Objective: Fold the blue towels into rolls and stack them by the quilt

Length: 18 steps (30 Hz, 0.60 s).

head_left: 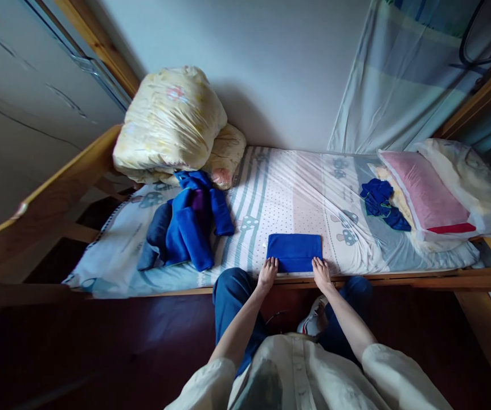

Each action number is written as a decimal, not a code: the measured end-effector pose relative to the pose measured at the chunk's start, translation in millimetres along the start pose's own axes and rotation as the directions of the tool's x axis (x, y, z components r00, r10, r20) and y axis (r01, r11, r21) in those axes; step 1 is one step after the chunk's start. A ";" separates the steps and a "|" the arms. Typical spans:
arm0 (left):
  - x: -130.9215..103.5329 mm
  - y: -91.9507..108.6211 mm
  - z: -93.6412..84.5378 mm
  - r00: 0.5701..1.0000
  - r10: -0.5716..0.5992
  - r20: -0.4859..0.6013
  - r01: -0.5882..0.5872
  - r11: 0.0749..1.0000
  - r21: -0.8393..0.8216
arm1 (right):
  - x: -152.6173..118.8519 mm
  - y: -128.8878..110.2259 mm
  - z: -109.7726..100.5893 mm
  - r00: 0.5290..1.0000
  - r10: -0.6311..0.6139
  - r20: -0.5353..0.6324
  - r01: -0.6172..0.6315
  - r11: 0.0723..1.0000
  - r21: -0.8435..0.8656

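A flat blue cloth (294, 250), rectangular with a crease across its lower part, lies near the front edge of the bed. My left hand (268, 272) is at its lower left corner, fingers closed together on the edge. At the lower right corner my right hand (321, 272) holds the cloth in the same way. Left of them, a rumpled blue garment (189, 228) with a purple inside rests on the sheet. Another crumpled dark blue cloth (382, 205) lies on the right, beside the pink pillow.
A folded yellow quilt (171, 122) sits on a pillow (227, 156) at the back left. The pink pillow (425, 188) is at the right end. A wooden rail (408, 281) runs along the bed's front; a curtain hangs at the back right.
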<state>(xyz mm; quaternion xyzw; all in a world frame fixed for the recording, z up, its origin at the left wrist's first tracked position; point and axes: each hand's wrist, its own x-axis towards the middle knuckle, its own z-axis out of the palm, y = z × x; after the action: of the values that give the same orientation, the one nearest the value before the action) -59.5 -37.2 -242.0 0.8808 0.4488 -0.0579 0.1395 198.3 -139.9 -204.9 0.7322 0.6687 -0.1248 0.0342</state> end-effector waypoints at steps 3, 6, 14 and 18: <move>5.6 2.5 0.7 0.999 -0.038 -0.018 0.038 0.999 0.000 | 7.1 -4.0 -2.1 0.999 0.033 0.006 -0.033 0.999 -0.032; 8.6 4.5 -1.9 0.999 -0.052 -0.012 0.052 0.999 -0.004 | 10.9 -8.7 -5.7 0.998 0.064 -0.003 -0.064 0.998 -0.030; -0.1 9.4 -18.9 0.997 -0.072 0.033 0.073 0.997 -0.031 | 0.4 -9.1 -11.8 0.997 0.076 -0.022 -0.075 0.995 0.068; -12.2 12.8 -26.9 0.993 -0.069 0.092 0.074 0.996 -0.053 | -8.3 -9.4 -14.4 0.997 0.076 -0.012 -0.075 0.992 0.101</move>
<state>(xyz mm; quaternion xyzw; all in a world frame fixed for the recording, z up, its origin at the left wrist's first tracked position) -57.0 -45.8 -211.1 0.8564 0.4747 -0.0896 0.1821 190.4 -143.8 -188.0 0.7587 0.6336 -0.1511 -0.0036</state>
